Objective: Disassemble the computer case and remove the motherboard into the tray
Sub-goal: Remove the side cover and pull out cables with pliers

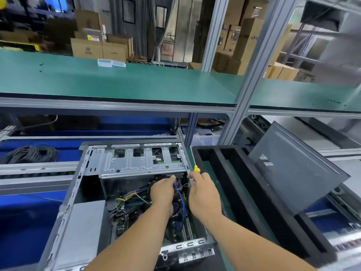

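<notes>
An open grey computer case (86, 194) lies on its side on the bench, with the motherboard (125, 220) and its cable bundles showing inside. My left hand (162, 192) reaches into the case under the silver drive cage (140, 163), its fingers curled at a blue cable (182, 204). My right hand (203, 194) hovers at the case's right edge and grips a yellow-handled screwdriver (196, 168), whose handle sticks up above my fingers. A black foam tray (244, 202) with long slots stands right of the case.
The removed dark side panel (297, 173) leans on the tray's far right. A coil of black cables (29, 153) lies at the left on blue bins. A green shelf (117, 83) on aluminium posts overhangs the bench just beyond the case.
</notes>
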